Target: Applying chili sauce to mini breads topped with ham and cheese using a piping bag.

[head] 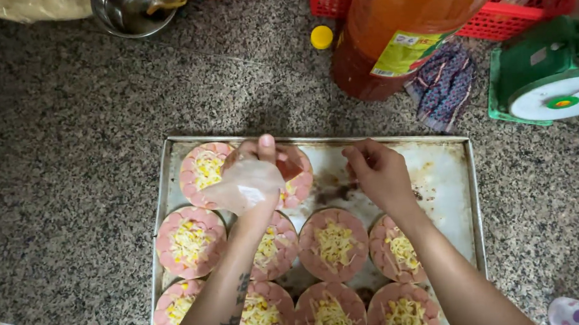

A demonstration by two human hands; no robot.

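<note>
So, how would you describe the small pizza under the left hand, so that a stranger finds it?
Find the metal baking tray on the granite counter. In its far row lie only two small pizzas; take the right one, half covered by the left hand in its clear plastic glove.

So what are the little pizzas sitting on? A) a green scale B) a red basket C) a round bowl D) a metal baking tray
D: the little pizzas, topped with pink sausage slices and shredded cheese, lie in rows on the metal baking tray, which rests on the speckled stone counter, with the left hand and right hand above it.
</note>
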